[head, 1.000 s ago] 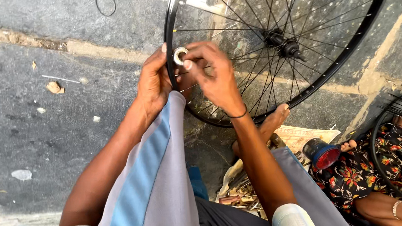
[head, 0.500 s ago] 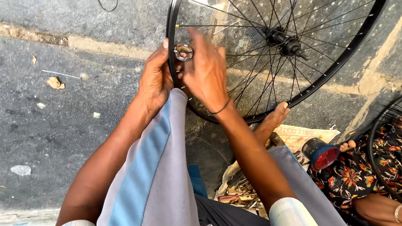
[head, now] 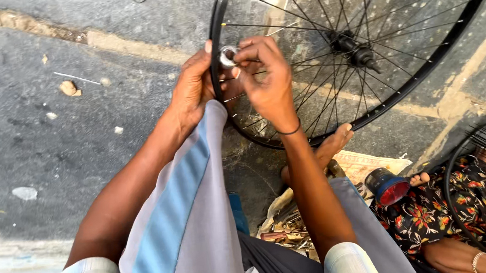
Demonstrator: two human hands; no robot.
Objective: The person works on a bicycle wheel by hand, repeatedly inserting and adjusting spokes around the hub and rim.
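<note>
The small metal ring (head: 228, 57) sits against the black wheel rim (head: 216, 81), pinched in the fingertips of the right hand (head: 267, 79), while the left hand (head: 193, 88) wraps the rim from the other side to steady it. A firm left grip would help the ring seat squarely (spokes (head: 318, 61) crowd close). Nearby, another person's flowered clothing (head: 434, 219) and a red-and-blue cap (head: 387, 186) lie on the pavement (head: 53, 151).
</note>
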